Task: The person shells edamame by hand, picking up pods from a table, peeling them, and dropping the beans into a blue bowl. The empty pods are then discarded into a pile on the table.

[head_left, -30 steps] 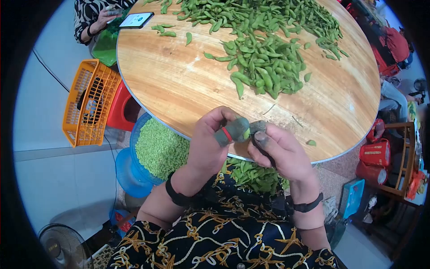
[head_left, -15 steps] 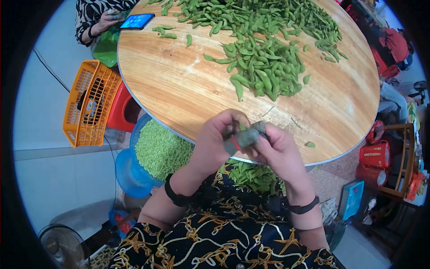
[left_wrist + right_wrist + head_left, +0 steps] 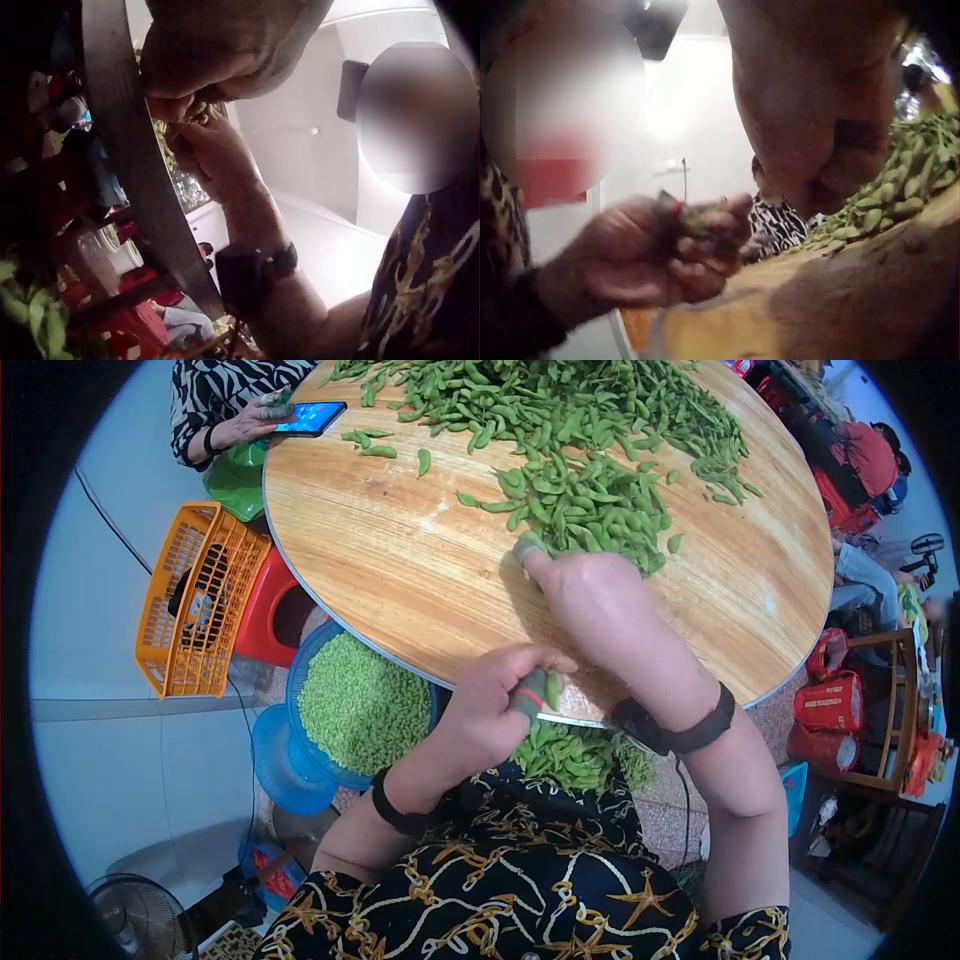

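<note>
My left hand (image 3: 490,705) is over the table's near edge, pinching a green soybean pod (image 3: 553,691) between its fingers. A grey-green cover with a red band sits on one of its digits. My right hand (image 3: 590,585) reaches forward to the near side of a pile of soybean pods (image 3: 580,495) on the round wooden table (image 3: 380,550). A grey-green cover caps the digit that shows at its left. Its other fingertips are hidden beneath the hand in the head view, and whether they hold a pod I cannot tell.
A blue basket (image 3: 292,705) of shelled green beans stands at the table's left, by a red stool (image 3: 268,605) and an orange crate (image 3: 165,600). More pods (image 3: 570,755) lie below the near edge. Another person's hand (image 3: 245,425) is beside a phone (image 3: 312,418).
My right hand has left the left hand and stretched forward to the pod pile. The left hand has lowered slightly, with a pod in its fingers. The other person's hand has moved to the phone.
</note>
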Available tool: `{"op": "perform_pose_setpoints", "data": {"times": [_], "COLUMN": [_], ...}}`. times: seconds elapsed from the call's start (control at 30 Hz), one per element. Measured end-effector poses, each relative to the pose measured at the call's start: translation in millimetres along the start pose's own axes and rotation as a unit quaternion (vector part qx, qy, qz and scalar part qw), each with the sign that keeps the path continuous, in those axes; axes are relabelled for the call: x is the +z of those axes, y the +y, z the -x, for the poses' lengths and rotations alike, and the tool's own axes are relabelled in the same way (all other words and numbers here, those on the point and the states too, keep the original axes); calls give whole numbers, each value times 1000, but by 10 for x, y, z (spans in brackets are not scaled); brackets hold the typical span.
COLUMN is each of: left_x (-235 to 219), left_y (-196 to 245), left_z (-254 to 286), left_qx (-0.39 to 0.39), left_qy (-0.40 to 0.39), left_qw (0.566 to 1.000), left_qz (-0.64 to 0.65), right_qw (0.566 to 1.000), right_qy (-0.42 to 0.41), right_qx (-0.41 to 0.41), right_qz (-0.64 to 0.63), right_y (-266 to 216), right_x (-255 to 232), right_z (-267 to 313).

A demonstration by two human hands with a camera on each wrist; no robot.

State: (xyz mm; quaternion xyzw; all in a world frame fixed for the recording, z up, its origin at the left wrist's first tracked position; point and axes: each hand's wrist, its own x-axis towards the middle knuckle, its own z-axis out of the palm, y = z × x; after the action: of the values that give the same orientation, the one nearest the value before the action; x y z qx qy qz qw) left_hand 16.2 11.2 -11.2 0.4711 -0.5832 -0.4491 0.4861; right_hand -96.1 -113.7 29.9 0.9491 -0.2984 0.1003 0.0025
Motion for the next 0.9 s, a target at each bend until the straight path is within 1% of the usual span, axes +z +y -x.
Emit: {"op": "perform_pose_setpoints", "data": {"times": [0.03,0.07,0.1,0.13,0.17,0.2,0.23,0.27,0.3,0.33,0.37,0.4,0.43,0.47,0.5,0.53,0.57,0.6,0.63,0.67,0.7,0.73,0.77,0.8,0.83,0.9], "left_x": [14,29,38,33,20,6,5,22,50,101,106,102,99,102,117,149,179,195,206,221,230,223,208,207,223,256], "left_y": [26,69,91,70,31,6,22,59,83,71,72,73,80,15,-55,-123,-148,-115,-105,-98,-92,-92,-96,-92,-69,7], "left_z": [1,3,17,22,11,-2,-24,-62,-100,-130,-154,-180,-200,-211,-217,-205,-192,-193,-204,-217,-225,-217,-198,-186,-183,-195], "left_qx": [2,-15,-33,-34,-38,-41,-43,-57,-69,-46,-47,-32,-17,3,7,20,30,16,16,26,36,36,2,-32,-35,-48], "left_qy": [1,22,43,45,90,135,136,162,187,201,200,182,164,173,175,181,186,193,197,211,222,222,207,191,188,177], "left_qw": [1000,1000,998,998,995,989,989,985,980,978,978,983,984,981,980,982,982,979,979,967,946,947,940,931,931,894], "left_qz": [1,7,14,15,31,47,47,27,7,44,44,-8,-61,-83,-89,-42,5,54,50,141,232,231,270,309,311,409], "right_qw": [1000,1000,999,998,998,998,997,997,974,922,922,842,735,736,702,665,664,656,647,674,673,639,602,607,606,529], "right_qy": [-8,-9,-17,-24,-25,-29,-34,-34,15,64,64,34,4,8,-19,-48,-49,-36,-23,-43,-42,-55,-68,-68,-66,-61], "right_qx": [-15,-16,-35,-54,-56,-32,-8,-8,37,81,82,155,221,217,253,288,282,284,288,284,283,268,253,220,224,239], "right_qz": [13,14,-3,-19,-19,-43,-67,-67,-224,-373,-374,-515,-641,-642,-665,-687,-691,-699,-705,-681,-682,-719,-754,-761,-761,-812], "right_y": [0,2,3,3,7,12,10,8,10,2,-26,-68,-103,-108,-100,-108,-134,-156,-167,-149,-165,-184,-188,-180,-178,-180], "right_x": [26,22,13,6,9,22,39,57,71,76,53,9,-32,-70,-103,-114,-108,-102,-97,-90,-98,-113,-123,-99,-115,-174], "right_z": [-9,12,70,129,181,238,293,341,377,407,438,473,507,544,587,621,646,670,703,748,766,781,800,823,838,833]}}
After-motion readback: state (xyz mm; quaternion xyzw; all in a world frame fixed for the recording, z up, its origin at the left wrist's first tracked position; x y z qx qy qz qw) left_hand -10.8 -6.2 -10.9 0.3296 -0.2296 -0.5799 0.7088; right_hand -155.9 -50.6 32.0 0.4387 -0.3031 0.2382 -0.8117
